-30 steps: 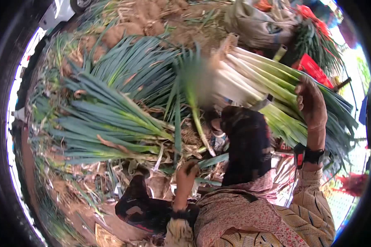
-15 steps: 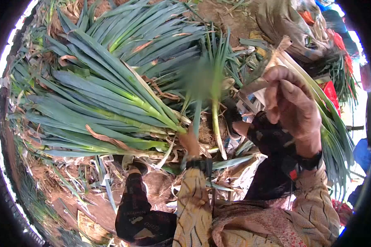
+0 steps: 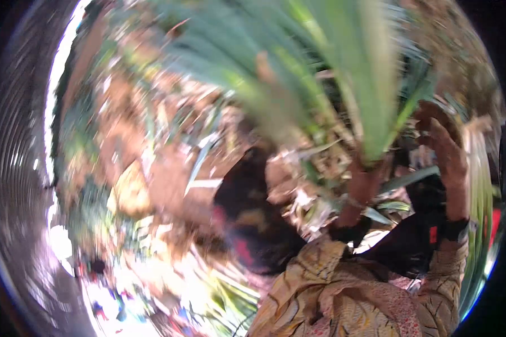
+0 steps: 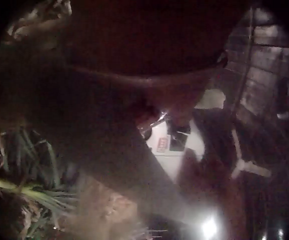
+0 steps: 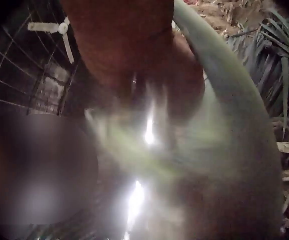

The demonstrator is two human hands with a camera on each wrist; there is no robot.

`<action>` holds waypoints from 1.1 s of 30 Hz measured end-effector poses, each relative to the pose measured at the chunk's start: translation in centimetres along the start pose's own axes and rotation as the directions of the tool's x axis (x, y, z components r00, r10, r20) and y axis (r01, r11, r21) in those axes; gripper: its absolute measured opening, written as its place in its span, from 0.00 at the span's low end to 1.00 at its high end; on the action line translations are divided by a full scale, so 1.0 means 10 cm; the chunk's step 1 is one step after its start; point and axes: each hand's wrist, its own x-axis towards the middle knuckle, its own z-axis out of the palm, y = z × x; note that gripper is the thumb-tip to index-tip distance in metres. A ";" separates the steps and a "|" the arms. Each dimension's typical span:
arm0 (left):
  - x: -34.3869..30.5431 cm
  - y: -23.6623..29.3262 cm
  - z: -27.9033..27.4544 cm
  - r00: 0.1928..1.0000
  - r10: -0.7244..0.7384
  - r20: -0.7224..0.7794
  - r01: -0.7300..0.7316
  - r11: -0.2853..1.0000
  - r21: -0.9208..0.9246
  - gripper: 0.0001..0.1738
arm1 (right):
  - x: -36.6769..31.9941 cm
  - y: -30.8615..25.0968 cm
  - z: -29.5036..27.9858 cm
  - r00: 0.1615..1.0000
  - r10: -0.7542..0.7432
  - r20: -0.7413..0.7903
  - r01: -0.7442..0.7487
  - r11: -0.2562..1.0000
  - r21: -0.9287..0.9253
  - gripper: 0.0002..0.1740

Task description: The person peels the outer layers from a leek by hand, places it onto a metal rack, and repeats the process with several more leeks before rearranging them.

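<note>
In the head view my left hand (image 3: 365, 182) grips the lower end of a leek (image 3: 374, 101), whose broad green leaves stand upward and are blurred. Just to its right is my right hand (image 3: 447, 149), fingers curled. Bright glints run along a knife blade (image 5: 136, 200) below that hand's fingers in the right wrist view, and a pale green leaf (image 5: 239, 90) arcs beside them; the handle is hidden. The left wrist view is dark, and the left fingers cannot be made out there.
More leeks (image 3: 480, 168) lie at the right edge. Dry leaf scraps (image 3: 320, 208) litter the soil between the person's dark-clothed legs (image 3: 258, 213). A yellowish scrap (image 3: 130, 191) lies on the ground at left. Leafy heaps (image 3: 225, 50) fill the upper part.
The head view has swung left and blurred. My left hand, earlier low at the pile's stalk ends, now has a leek with its leaves raised. The right hand has come closer to the left.
</note>
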 end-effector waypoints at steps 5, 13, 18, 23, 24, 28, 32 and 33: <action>-0.57 0.30 0.23 0.721 0.691 0.062 -0.689 0.723 -0.046 0.29 | -0.07 0.28 0.03 0.846 -0.186 0.500 0.009 0.942 0.335 0.39; -0.72 0.53 0.15 0.629 0.755 -0.187 -0.745 0.654 0.133 0.19 | 0.01 0.44 0.28 0.931 -0.223 0.291 0.025 0.831 0.556 0.32; -0.50 0.25 -0.03 0.893 0.410 -0.187 -0.447 0.861 -0.242 0.19 | 0.20 0.50 0.01 0.974 -0.103 0.200 -0.061 0.736 0.675 0.28; -0.47 -0.11 -0.76 0.944 0.233 -0.234 -0.211 0.971 0.116 0.20 | 0.15 0.13 -0.28 0.940 -0.315 0.135 0.160 0.753 0.638 0.25; -0.40 -0.19 -1.00 0.946 0.224 -0.236 -0.145 0.940 0.308 0.20 | 0.10 -0.03 -0.23 0.960 -0.280 -0.011 0.221 0.733 0.644 0.25; 0.01 -0.83 -1.66 0.990 0.102 -0.097 0.073 0.216 0.974 0.22 | 0.02 -0.29 -0.43 0.912 -0.312 -0.267 0.405 0.570 0.715 0.23; 0.20 -0.53 -1.14 0.907 0.358 0.223 -0.209 -0.078 0.975 0.24 | -0.20 -0.35 -0.58 0.901 -0.228 -0.368 0.430 0.566 0.703 0.17; -0.07 0.24 -0.40 0.901 0.380 0.208 -0.241 0.039 0.970 0.24 | -0.22 -0.36 -0.62 0.901 -0.196 -0.387 0.425 0.575 0.699 0.15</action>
